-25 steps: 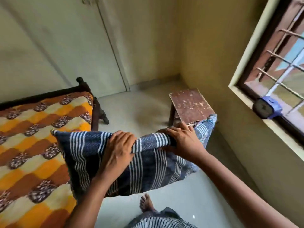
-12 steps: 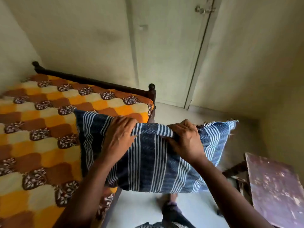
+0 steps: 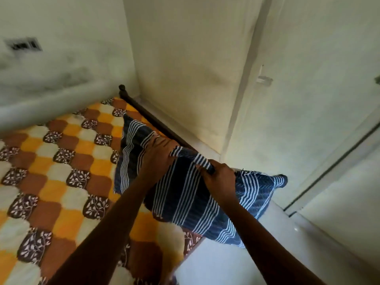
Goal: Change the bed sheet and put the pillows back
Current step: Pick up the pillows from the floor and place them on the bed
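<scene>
Two hands on one pillow, and the head camera is the only view we get. The left hand (image 3: pixel 158 153) and the right hand (image 3: pixel 220 177) both curl their fingers over the top edge of the blue striped pillow (image 3: pixel 185 200), gripping it. It hangs in the air at the bed's near edge, half over the orange-and-brown checked bed sheet (image 3: pixel 61 161), half over the floor (image 3: pixel 216 264). The sheet lies spread flat up to the dark wooden rail (image 3: pixel 156 122), so the changing looks done. What's left, I'd say, is setting this pillow down; no other pillow shows.
</scene>
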Action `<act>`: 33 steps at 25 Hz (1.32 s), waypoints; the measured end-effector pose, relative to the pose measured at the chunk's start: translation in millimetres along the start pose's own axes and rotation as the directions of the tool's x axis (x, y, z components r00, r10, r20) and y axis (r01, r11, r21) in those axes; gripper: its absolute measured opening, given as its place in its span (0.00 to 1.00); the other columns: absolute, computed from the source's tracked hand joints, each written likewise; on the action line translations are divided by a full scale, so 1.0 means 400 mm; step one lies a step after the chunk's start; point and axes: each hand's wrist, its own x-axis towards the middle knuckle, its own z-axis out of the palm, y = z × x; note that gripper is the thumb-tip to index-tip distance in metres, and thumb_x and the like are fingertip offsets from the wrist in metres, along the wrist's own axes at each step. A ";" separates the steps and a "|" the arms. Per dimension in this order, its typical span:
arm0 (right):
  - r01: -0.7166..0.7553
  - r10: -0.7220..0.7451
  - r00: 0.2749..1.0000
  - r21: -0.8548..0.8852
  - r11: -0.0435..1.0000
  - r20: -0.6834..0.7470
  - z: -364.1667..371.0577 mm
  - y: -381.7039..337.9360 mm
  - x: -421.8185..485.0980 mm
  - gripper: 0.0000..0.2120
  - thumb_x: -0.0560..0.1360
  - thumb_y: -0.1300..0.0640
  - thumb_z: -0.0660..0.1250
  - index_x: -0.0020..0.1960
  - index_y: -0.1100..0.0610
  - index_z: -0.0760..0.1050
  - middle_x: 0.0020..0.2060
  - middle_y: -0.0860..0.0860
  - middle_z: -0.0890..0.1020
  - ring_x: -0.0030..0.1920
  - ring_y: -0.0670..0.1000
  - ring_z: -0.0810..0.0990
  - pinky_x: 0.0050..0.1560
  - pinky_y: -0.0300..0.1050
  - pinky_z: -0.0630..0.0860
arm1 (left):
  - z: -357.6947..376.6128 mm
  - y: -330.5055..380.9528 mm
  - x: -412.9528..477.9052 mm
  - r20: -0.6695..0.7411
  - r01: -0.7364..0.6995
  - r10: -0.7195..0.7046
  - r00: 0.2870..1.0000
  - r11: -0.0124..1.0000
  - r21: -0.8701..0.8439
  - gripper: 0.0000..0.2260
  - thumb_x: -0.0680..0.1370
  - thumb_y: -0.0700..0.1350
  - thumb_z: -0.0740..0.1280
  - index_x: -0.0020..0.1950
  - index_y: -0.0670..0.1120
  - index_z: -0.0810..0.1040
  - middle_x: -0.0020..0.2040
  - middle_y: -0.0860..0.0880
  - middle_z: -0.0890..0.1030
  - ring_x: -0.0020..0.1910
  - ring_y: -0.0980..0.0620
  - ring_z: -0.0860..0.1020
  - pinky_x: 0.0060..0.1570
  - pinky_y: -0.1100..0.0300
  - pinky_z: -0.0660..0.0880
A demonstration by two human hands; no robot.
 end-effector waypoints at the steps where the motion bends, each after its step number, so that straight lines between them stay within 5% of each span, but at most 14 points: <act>1: -0.049 0.048 0.998 0.035 0.998 0.042 0.021 0.001 0.076 0.10 0.75 0.46 0.66 0.42 0.53 0.79 0.32 0.52 0.79 0.36 0.53 0.78 0.38 0.38 0.64 | 0.036 -0.039 0.056 -0.013 0.027 -0.026 1.000 1.000 0.016 0.25 0.78 0.57 0.53 0.47 0.38 0.79 0.44 0.40 0.82 0.51 0.45 0.76 0.64 0.43 0.63; 4: -0.194 0.189 0.976 0.042 0.980 0.104 0.099 0.015 0.313 0.14 0.76 0.45 0.63 0.38 0.52 0.73 0.32 0.51 0.76 0.37 0.51 0.73 0.38 0.41 0.62 | 0.142 -0.163 0.233 0.094 0.140 -0.140 0.986 0.990 0.009 0.27 0.76 0.60 0.53 0.51 0.39 0.79 0.50 0.41 0.81 0.57 0.42 0.76 0.68 0.36 0.56; 7: -0.339 0.350 0.910 -0.086 0.937 0.224 0.187 0.092 0.516 0.16 0.77 0.48 0.62 0.51 0.60 0.77 0.48 0.58 0.82 0.47 0.56 0.78 0.42 0.41 0.67 | 0.264 -0.240 0.359 0.317 0.199 -0.193 0.928 0.980 0.013 0.22 0.78 0.53 0.59 0.68 0.44 0.69 0.68 0.44 0.71 0.72 0.44 0.61 0.71 0.43 0.50; 10: -0.256 0.380 0.806 -0.312 0.915 0.454 0.263 0.234 0.610 0.18 0.79 0.57 0.59 0.67 0.61 0.68 0.65 0.60 0.73 0.65 0.58 0.72 0.58 0.43 0.68 | 0.429 -0.253 0.296 0.573 0.358 -0.263 0.776 0.932 -0.056 0.27 0.79 0.50 0.61 0.75 0.48 0.56 0.76 0.45 0.57 0.76 0.47 0.51 0.73 0.44 0.46; 12: -0.293 0.397 0.752 -0.273 0.916 0.526 0.313 0.332 0.571 0.21 0.78 0.59 0.61 0.71 0.60 0.65 0.69 0.59 0.69 0.68 0.57 0.68 0.67 0.44 0.63 | 0.527 -0.240 0.148 0.637 0.563 -0.337 0.693 0.805 -0.186 0.27 0.78 0.51 0.62 0.75 0.46 0.59 0.74 0.44 0.61 0.75 0.45 0.56 0.72 0.44 0.52; 14: -0.447 0.440 0.784 -0.093 0.890 0.439 0.344 0.408 0.470 0.19 0.76 0.59 0.65 0.67 0.60 0.70 0.64 0.60 0.74 0.63 0.57 0.74 0.64 0.49 0.68 | 0.583 -0.216 0.016 0.630 0.773 -0.496 0.598 0.565 -0.289 0.25 0.78 0.48 0.64 0.73 0.41 0.63 0.71 0.41 0.66 0.72 0.43 0.62 0.71 0.49 0.58; 16: -0.642 0.611 0.762 0.125 0.756 0.215 0.353 0.470 0.352 0.15 0.73 0.55 0.69 0.58 0.57 0.75 0.56 0.60 0.79 0.52 0.56 0.78 0.57 0.54 0.75 | 0.616 -0.200 -0.075 0.642 0.948 -0.704 0.305 0.155 -0.279 0.28 0.77 0.50 0.66 0.72 0.40 0.63 0.71 0.39 0.66 0.71 0.41 0.63 0.70 0.51 0.59; 19: -0.884 0.884 0.429 0.286 0.370 0.184 0.349 0.519 0.211 0.28 0.67 0.46 0.74 0.61 0.58 0.71 0.57 0.56 0.78 0.55 0.57 0.76 0.60 0.55 0.74 | 0.667 -0.157 -0.149 0.781 0.754 -0.594 -0.190 -0.599 -0.272 0.39 0.67 0.64 0.71 0.72 0.49 0.63 0.69 0.40 0.68 0.66 0.33 0.67 0.64 0.38 0.67; 21: -0.916 0.874 0.271 0.388 0.105 0.403 0.366 0.509 0.169 0.44 0.59 0.40 0.77 0.68 0.56 0.65 0.64 0.53 0.73 0.62 0.56 0.73 0.64 0.57 0.71 | 0.683 -0.146 -0.156 0.857 0.578 -0.447 -0.257 -0.781 -0.234 0.39 0.65 0.65 0.71 0.71 0.50 0.64 0.67 0.43 0.70 0.64 0.36 0.70 0.61 0.36 0.69; 24: -0.877 0.826 0.279 0.481 0.012 0.490 0.405 0.505 0.230 0.50 0.59 0.40 0.77 0.73 0.57 0.59 0.69 0.54 0.69 0.67 0.56 0.70 0.68 0.53 0.68 | 0.678 -0.159 -0.106 0.864 0.463 -0.469 -0.186 -0.817 -0.344 0.30 0.72 0.61 0.66 0.69 0.47 0.67 0.67 0.44 0.71 0.66 0.40 0.69 0.67 0.41 0.65; 27: -0.899 0.834 0.324 0.420 0.124 0.447 0.434 0.519 0.286 0.63 0.43 0.29 0.76 0.71 0.58 0.65 0.67 0.55 0.73 0.64 0.55 0.74 0.67 0.53 0.69 | 0.683 -0.217 -0.082 0.617 0.745 -0.774 -0.142 -0.494 -0.449 0.42 0.67 0.58 0.72 0.75 0.48 0.56 0.73 0.45 0.63 0.71 0.42 0.64 0.70 0.47 0.62; 29: -0.898 0.825 0.350 0.410 0.161 0.443 0.416 0.492 0.275 0.55 0.48 0.32 0.76 0.67 0.59 0.69 0.63 0.55 0.76 0.61 0.55 0.76 0.65 0.51 0.72 | 0.668 -0.251 -0.095 0.632 0.859 -0.753 -0.182 -0.434 -0.270 0.56 0.55 0.67 0.75 0.76 0.52 0.52 0.74 0.45 0.60 0.71 0.41 0.62 0.70 0.43 0.62; 31: -0.895 0.817 0.365 0.410 0.176 0.447 0.400 0.452 0.234 0.41 0.59 0.39 0.76 0.65 0.59 0.71 0.59 0.54 0.78 0.58 0.55 0.77 0.64 0.51 0.73 | 0.639 -0.277 -0.124 0.679 0.836 -0.702 -0.216 -0.492 -0.242 0.64 0.46 0.69 0.76 0.76 0.51 0.53 0.75 0.44 0.59 0.71 0.38 0.61 0.69 0.40 0.62; 33: -0.902 0.826 0.332 0.408 0.139 0.454 0.405 0.427 0.174 0.36 0.64 0.41 0.74 0.65 0.60 0.71 0.54 0.53 0.77 0.58 0.56 0.76 0.64 0.53 0.72 | 0.607 -0.271 -0.168 0.698 0.778 -0.667 -0.261 -0.574 -0.257 0.54 0.56 0.65 0.76 0.75 0.45 0.56 0.73 0.40 0.62 0.69 0.36 0.64 0.66 0.38 0.65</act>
